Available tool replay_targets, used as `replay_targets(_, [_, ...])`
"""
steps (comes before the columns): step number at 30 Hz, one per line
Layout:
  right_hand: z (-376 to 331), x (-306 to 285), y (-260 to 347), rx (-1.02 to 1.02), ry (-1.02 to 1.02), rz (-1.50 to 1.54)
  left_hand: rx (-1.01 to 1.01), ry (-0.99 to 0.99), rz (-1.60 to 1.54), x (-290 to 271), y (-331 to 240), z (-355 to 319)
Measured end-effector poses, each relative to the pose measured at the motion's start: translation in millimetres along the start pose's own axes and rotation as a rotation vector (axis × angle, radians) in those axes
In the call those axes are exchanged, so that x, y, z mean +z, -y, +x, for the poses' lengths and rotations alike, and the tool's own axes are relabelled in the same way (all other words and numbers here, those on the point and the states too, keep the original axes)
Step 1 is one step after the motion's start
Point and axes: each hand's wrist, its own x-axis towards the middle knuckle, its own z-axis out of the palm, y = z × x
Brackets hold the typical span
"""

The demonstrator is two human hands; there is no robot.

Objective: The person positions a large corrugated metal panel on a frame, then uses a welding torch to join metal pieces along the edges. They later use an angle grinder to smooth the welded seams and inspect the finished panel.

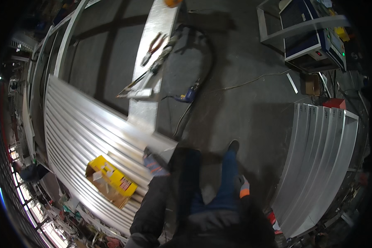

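While the left hand (153, 164), gloved, rests on the near edge of the corrugated metal sheets (87, 128), its grip cannot be told; the right hand (244, 188) hangs by the leg, grip likewise unclear. A yellow cardboard box (111, 177) lies on the sheets just left of the left hand. Pliers (153, 48) sit on the narrow metal worktop (157, 29) beyond. Open concrete floor (244, 107) spreads ahead, crossed by a black hose (208, 62); another sheet stack (322, 157) bounds the right.

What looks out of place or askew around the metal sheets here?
A yellow cardboard box lies tilted and open on the stack of ribbed metal sheets, near the left hand. Pliers and other tools lie loose on the narrow metal bench, and a cable trails across the floor.
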Motion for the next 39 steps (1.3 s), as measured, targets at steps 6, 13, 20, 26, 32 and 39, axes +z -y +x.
replay_targets(6, [-18, 24, 22, -0.547, -0.419, -2.082, 0.418, -0.114, 0.516, -2, 19, 25])
replay_targets(13, [-14, 48, 33, -0.752, -0.174, -1.732, 0.759, -0.078, 0.643, -12, -5, -18])
replay_targets(20, [0, 19, 32, -0.592, -0.305, -1.692, 0.803, -0.040, 1.020, -10, -23, -25])
replay_targets(26, [-5, 44, 44, -0.734, -0.292, -1.430, 1.037, 0.168, 1.531, -14, -39, -38])
replay_targets(32, [1, 70, 48, -0.856, -0.442, -1.496, 0.909, 0.130, 1.481, -15, -30, -44])
replay_targets(39, [7, 74, 51, -0.930, -0.445, -1.536, 0.807, 0.067, 1.412, -19, -24, -50])
